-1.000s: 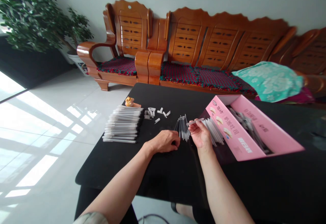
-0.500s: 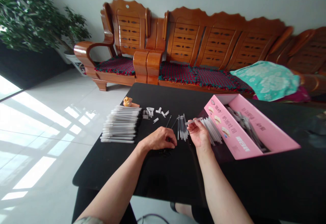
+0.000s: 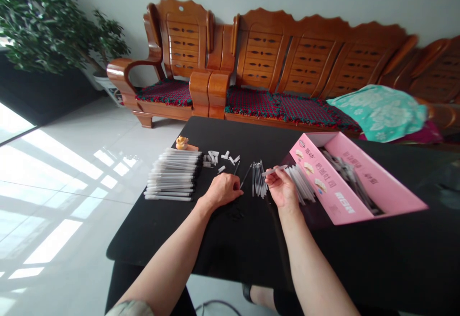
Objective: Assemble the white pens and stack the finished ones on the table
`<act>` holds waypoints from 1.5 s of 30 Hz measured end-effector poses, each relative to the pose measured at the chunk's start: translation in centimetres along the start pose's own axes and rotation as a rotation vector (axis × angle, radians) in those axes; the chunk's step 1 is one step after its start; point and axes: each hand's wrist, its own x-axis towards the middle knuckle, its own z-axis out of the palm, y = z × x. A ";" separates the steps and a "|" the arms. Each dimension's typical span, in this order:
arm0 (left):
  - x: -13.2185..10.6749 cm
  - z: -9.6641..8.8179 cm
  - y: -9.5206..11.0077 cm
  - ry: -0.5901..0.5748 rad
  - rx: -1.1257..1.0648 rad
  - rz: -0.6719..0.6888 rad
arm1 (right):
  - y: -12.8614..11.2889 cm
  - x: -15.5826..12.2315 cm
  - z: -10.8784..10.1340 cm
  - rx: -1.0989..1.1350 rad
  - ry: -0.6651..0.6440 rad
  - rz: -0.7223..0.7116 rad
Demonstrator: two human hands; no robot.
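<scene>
Your left hand point(image 3: 224, 189) had shifted left, its grip unclear; your right hand point(image 3: 282, 189) pinched a crosswise tube point(image 3: 269, 172), just right of near-to-far refills point(image 3: 258, 181).

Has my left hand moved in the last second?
Yes, your left hand has shifted left, away from the pink box and toward the row of pens.

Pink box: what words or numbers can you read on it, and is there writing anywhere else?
"吐司": big line's end, box front.
Characters before it: too blurred.
White lettering, logo, inside words: too blurred.
No numbers or other writing readable.
</scene>
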 end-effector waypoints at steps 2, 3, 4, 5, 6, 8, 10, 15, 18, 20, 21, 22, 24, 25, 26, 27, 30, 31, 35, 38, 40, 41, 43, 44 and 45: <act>0.1 0.1 0.0 0.003 0.005 -0.013 | 0.0 0.0 0.0 -0.004 -0.002 -0.002; 0.1 -0.1 -0.1 0.008 -0.010 -0.022 | 0.0 0.0 0.0 -0.007 -0.001 -0.002; 0.1 -0.3 -0.2 0.014 -0.043 -0.030 | 0.0 0.0 0.0 -0.009 -0.001 -0.001; 0.1 -0.6 -0.4 0.021 -0.097 -0.038 | 0.0 0.0 0.0 -0.010 0.001 -0.001; 0.1 -0.9 -0.6 0.023 -0.172 -0.048 | 0.0 0.0 0.0 -0.009 0.003 0.000; 0.1 -1.6 -1.1 0.020 -0.368 -0.089 | 0.0 0.0 -0.1 -0.008 0.006 0.000; 0.1 -2.1 -1.5 0.018 -0.593 -0.133 | 0.0 0.1 -0.1 -0.010 0.004 0.000; 0.4 -2.2 -1.5 0.082 -0.981 -0.095 | 0.2 0.0 0.1 -0.033 -0.019 0.011; 0.3 -2.6 -1.4 0.108 -1.014 -0.104 | 0.3 -0.1 0.1 -0.045 -0.026 0.011; -0.2 -3.7 -1.4 0.138 -0.985 -0.127 | 0.3 -0.1 0.1 -0.046 -0.027 0.011; -0.6 -4.5 -1.3 0.146 -0.936 -0.136 | 0.2 -0.1 0.1 -0.044 -0.027 0.012; -1.1 -5.4 -1.3 0.143 -0.857 -0.143 | 0.2 -0.1 0.2 -0.042 -0.027 0.011; -2.5 -7.2 -1.2 0.058 -0.608 -0.141 | 0.2 -0.1 0.2 -0.041 -0.027 0.010; -3.3 -8.0 -1.2 -0.002 -0.497 -0.135 | 0.2 -0.1 0.2 -0.041 -0.028 0.008; -4.1 -8.5 -1.1 -0.080 -0.414 -0.128 | 0.2 -0.1 0.2 -0.041 -0.030 0.007; -5.0 -8.7 -1.1 -0.166 -0.355 -0.126 | 0.2 -0.1 0.2 -0.041 -0.033 0.007; -7.2 -8.1 -1.4 -0.369 -0.260 -0.160 | 0.3 -0.1 0.2 -0.042 -0.037 0.011; -7.8 -7.5 -1.4 -0.415 -0.245 -0.185 | 0.3 -0.1 0.2 -0.043 -0.038 0.013; -8.9 -5.7 -1.1 -0.450 -0.169 -0.215 | 0.3 0.1 0.0 -0.035 -0.034 0.014; -8.9 -5.8 -0.3 -0.317 -0.055 -0.148 | 0.3 0.1 -0.1 -0.030 -0.025 0.016; -9.1 -6.5 -0.3 -0.192 -0.009 -0.165 | 0.4 0.1 -0.2 -0.028 -0.020 0.014; -9.4 -7.1 -0.6 -0.137 -0.011 -0.202 | 0.4 0.1 -0.2 -0.027 -0.019 0.012; -10.5 -8.0 -1.6 -0.057 -0.057 -0.311 | 0.4 0.1 -0.2 -0.028 -0.023 0.009; -11.3 -8.4 -2.3 -0.066 -0.101 -0.364 | 0.4 0.1 -0.2 -0.030 -0.026 0.007; -12.1 -8.6 -2.9 -0.097 -0.137 -0.424 | 0.4 0.1 -0.2 -0.032 -0.031 0.006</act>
